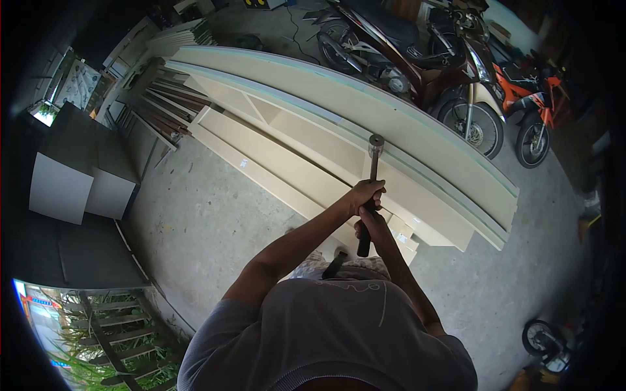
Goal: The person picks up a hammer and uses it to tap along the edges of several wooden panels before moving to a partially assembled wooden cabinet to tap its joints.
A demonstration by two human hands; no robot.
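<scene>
A hammer (373, 171) with a dark handle and a metal head stands out in front of my body, its head over the edge of a long cream panel unit (313, 137). My left hand (366, 195) is wrapped round the upper part of the handle. Just below it my right hand (372, 223) closes round the handle's lower part, and the black grip end shows beneath. Below the hammer's head run long cream boards (274, 166) with box-like compartments.
Motorcycles, one dark (417, 58) and one orange (531, 98), stand beyond the boards. Grey-white cabinets (62, 186) are at the left. Stacked strips (173, 104) lie at the upper left. Another wheel (541, 335) shows at the lower right.
</scene>
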